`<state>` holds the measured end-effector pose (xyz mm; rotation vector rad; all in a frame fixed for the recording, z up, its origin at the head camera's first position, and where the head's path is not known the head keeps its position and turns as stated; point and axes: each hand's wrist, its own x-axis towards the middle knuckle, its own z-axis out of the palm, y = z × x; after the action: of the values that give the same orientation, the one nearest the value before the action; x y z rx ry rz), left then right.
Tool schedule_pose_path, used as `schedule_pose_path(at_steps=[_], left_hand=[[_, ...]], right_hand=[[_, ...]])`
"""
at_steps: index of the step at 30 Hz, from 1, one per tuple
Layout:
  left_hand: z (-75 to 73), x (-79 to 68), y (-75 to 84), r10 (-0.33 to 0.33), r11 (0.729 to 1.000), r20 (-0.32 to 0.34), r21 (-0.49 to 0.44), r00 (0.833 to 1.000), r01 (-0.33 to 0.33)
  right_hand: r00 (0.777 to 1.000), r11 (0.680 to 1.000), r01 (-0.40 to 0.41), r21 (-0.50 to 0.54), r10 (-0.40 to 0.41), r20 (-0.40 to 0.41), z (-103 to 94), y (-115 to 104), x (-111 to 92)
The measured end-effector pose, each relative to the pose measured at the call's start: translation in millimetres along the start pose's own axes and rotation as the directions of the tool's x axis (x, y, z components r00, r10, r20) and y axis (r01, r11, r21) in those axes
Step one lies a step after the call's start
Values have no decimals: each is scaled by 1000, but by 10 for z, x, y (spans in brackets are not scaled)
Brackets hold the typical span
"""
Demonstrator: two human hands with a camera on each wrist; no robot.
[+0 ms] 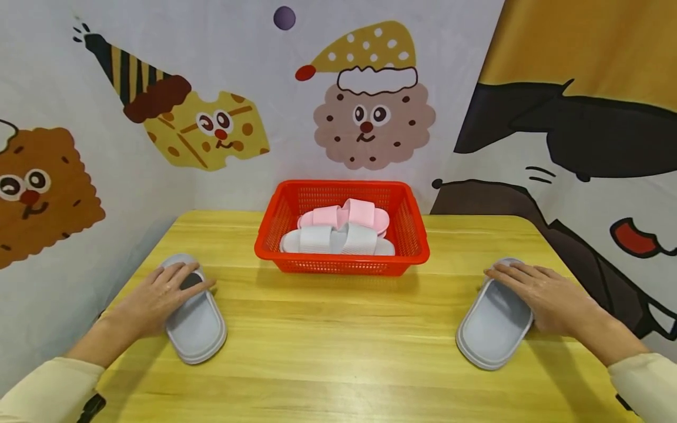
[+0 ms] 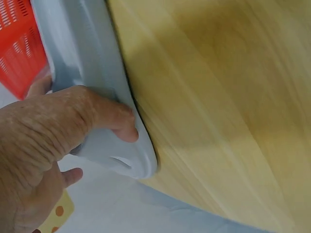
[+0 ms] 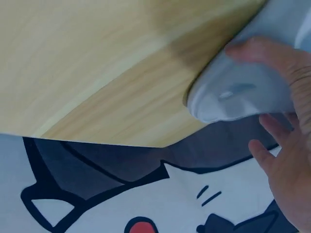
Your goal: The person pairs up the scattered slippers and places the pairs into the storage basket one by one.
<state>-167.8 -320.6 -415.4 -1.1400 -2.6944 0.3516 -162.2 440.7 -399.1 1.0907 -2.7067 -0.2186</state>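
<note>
On the left of the table, my left hand [image 1: 168, 289] grips a grey slipper [image 1: 197, 329] across its toe part. Its thumb [image 2: 119, 119] lies bent against the slipper's side in the left wrist view, and some of its other fingers are hidden. A matching grey slipper [image 1: 493, 326] lies on the right, with my right hand [image 1: 547, 294] holding it over the toe part. In the right wrist view the thumb [image 3: 255, 51] presses on the slipper's side, while two fingers [image 3: 273, 128] stick out apart from it. Both slippers have their heel ends toward me.
A red plastic basket [image 1: 344, 267] stands at the middle back of the wooden table [image 1: 338, 346]. Inside lie pink slippers [image 1: 359, 212] behind white slippers [image 1: 361, 239]. Cloth walls with cartoon prints [image 1: 374, 126] rise behind and beside the table.
</note>
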Motion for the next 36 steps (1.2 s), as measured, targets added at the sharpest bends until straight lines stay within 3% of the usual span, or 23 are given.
schedule_pose_path(at_steps=[4,9,18,28,36], left_hand=[[22,1,-43,22,999,-6,43,1000,-22],[31,19,-88,39,998,-13,44,999,-38],[-92,24,-83,4,999,40,-39,999,-3],[-196,93,-61,-32,999,35,-23,999,33],[-282,132,32,-61,998,43,-23,997,62]], right_hand=[[999,999,37,-27,-36,30,58,-7,57],[998,997,57,-44,-56,11,75,-10,69],[997,999,41,11,-40,-62,-31,-48,57],[992,999,37,26,-34,-125,-127,-76,69],[991,1000,25,4,-24,-129,-163,-137,80]])
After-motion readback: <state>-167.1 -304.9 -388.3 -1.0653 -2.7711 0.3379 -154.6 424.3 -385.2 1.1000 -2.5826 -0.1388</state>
